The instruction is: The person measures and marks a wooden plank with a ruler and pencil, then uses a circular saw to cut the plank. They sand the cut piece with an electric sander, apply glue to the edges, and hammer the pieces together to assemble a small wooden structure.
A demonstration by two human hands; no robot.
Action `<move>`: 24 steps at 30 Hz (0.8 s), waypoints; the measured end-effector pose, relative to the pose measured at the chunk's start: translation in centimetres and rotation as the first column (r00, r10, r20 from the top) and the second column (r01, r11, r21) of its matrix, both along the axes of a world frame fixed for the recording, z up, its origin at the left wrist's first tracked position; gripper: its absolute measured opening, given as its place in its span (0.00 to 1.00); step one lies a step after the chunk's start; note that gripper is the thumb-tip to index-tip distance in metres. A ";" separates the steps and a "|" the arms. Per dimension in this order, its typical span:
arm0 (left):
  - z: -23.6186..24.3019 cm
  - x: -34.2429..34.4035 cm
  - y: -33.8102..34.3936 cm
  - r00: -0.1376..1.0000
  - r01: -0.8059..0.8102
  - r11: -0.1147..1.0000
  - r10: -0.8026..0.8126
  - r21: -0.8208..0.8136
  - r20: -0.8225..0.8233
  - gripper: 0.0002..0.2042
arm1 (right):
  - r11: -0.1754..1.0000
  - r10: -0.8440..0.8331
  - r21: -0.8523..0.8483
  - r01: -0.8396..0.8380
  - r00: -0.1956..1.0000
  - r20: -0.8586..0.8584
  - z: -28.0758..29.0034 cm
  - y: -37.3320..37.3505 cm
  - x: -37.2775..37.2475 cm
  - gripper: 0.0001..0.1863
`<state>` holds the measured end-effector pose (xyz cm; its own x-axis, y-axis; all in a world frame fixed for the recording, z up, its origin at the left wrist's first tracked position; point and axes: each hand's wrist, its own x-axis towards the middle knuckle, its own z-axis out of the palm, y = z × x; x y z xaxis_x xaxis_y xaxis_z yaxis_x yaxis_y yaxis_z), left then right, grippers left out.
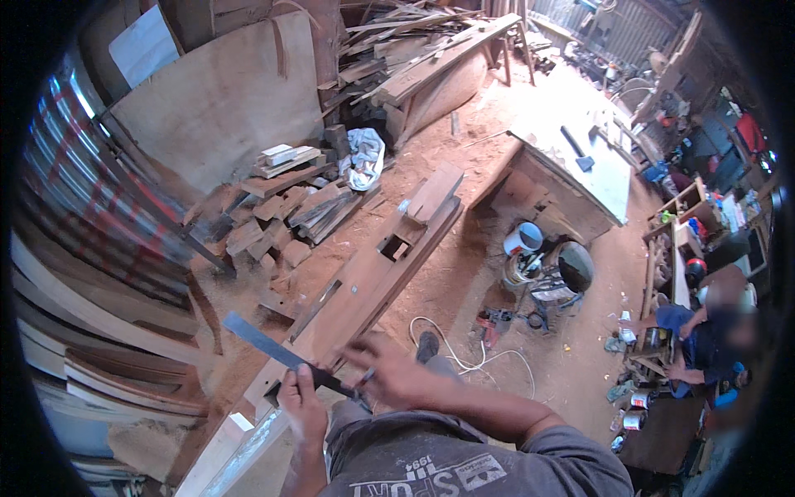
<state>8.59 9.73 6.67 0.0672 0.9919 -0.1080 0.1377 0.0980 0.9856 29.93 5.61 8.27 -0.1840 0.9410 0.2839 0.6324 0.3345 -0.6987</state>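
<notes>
My left hand (302, 404) grips a tool with a flat grey metal blade (263, 341) and a dark handle-like part (335, 384). Its thumb lies on top, where the blade meets the dark part. The blade points up and left, across a long wooden beam (352, 289). To the right, close to the dark part, my right hand (385, 370) has its fingers drawn together. A small thin thing seems pinched there, but blur hides its kind. The beam has rectangular slots cut in its top and a wooden block (435, 193) at its far end.
Stacked wood offcuts (286, 207) lie left of the beam. At the right stand a bench (609, 170), buckets (523, 238) and a red power tool (495, 325) with a pale cord (519, 352) on the floor. Another person (704, 331) sits at far right. Curved boards (124, 373) lean at left.
</notes>
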 end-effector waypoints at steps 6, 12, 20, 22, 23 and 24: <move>4.6 5.4 2.4 0.973 -0.219 0.975 0.222 -0.047 0.070 0.14 | 0.809 -0.535 -0.107 0.578 0.649 -0.541 0.9 8.7 22.1 0.18; 5.2 7.9 1.8 0.905 -0.070 0.997 0.080 0.038 -0.417 0.17 | 0.808 -0.589 -0.015 0.589 0.807 -0.042 0.8 19.1 33.0 0.22; 6.0 5.8 -0.8 0.781 -0.017 0.990 0.101 0.141 -0.616 0.18 | 0.675 -0.737 -0.346 0.652 0.569 -0.366 -5.1 19.6 37.7 0.26; 4.9 4.2 -1.8 0.772 -0.057 0.986 0.143 0.157 -0.619 0.18 | 0.651 -0.743 -0.328 0.685 0.485 -0.461 -2.9 18.1 38.5 0.26; 4.4 3.5 -2.3 0.767 -0.071 0.984 0.157 0.161 -0.622 0.18 | 0.628 -0.747 -0.303 0.716 0.446 -0.493 -1.6 17.8 37.8 0.26; 4.2 3.1 -2.8 0.762 -0.106 0.981 0.183 0.160 -0.621 0.19 | 0.600 -0.748 -0.277 0.751 0.403 -0.527 -0.3 17.5 36.8 0.26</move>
<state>11.71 6.96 10.89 -0.1227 0.9918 0.0343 0.7245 0.0659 0.6861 66.74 23.12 7.97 0.7810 0.6211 0.0649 0.1409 -0.0741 -0.9872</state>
